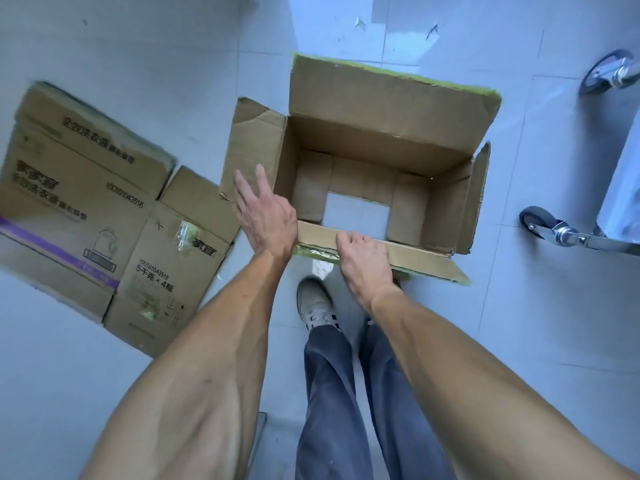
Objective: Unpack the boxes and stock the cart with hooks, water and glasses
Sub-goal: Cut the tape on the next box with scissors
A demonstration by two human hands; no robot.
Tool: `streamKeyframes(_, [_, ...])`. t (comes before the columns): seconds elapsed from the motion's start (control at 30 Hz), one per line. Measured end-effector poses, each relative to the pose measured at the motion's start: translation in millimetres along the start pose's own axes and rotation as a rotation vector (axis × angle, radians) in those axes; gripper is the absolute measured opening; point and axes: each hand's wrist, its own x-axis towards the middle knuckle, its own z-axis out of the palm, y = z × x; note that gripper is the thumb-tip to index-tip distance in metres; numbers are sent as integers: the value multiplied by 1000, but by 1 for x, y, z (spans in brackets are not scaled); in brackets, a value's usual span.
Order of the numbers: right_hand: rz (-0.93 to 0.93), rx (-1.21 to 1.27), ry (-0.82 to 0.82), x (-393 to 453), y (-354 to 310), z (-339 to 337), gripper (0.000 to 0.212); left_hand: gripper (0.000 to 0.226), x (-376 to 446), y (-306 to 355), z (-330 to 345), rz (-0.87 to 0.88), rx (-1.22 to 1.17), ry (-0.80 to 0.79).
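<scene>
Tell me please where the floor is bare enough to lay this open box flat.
Bare tile lies beyond the open box, towards the top left of the view, above the flattened carton. More lies between the box and the cart wheels. It is crowded on the near side: the left hand, the right hand, and a shoe stand close there.

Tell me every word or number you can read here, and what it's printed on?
All readable print is on the flattened carton lying on the floor, left of the open box.
"100101043516", on its large panel.
"100101043516" again, smaller, on the flap nearer the person.
"5千克 × 4瓶", just below that on the same flap.
"家宜", the brand, it seems, on that flap; it is blurred.
The other large Chinese lines on the carton are too blurred to read.
The open box shows no print.
</scene>
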Motion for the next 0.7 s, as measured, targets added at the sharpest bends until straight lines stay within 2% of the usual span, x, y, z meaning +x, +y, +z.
streamKeyframes(0.07, [-8,37,97,6,1,-28,27,60,-1,0,-23,-52,-70,91])
streamKeyframes(0.13, [-40,67,160,12,-4,-59,24,58,6,6,-52,-165,-246,236])
streamKeyframes(0.23, [-59,148,224,18,-19,-100,31,64,27,24,-103,-275,-641,419])
streamKeyframes(0.3, [-48,268,307,22,-36,-122,38,64,38,28,-129,-280,-734,440])
streamKeyframes(0.4, [33,457,460,25,-62,-138,37,54,46,18,-146,-202,-536,321])
streamKeyframes(0.47, [146,562,485,28,-73,-137,31,54,46,6,-142,-121,-351,192])
streamKeyframes(0.57, [278,608,429,38,-76,-121,28,57,38,-22,-118,-44,-113,-16])
streamKeyframes(0.7, [428,559,246,44,-48,-80,34,60,3,-58,-60,12,22,-390])
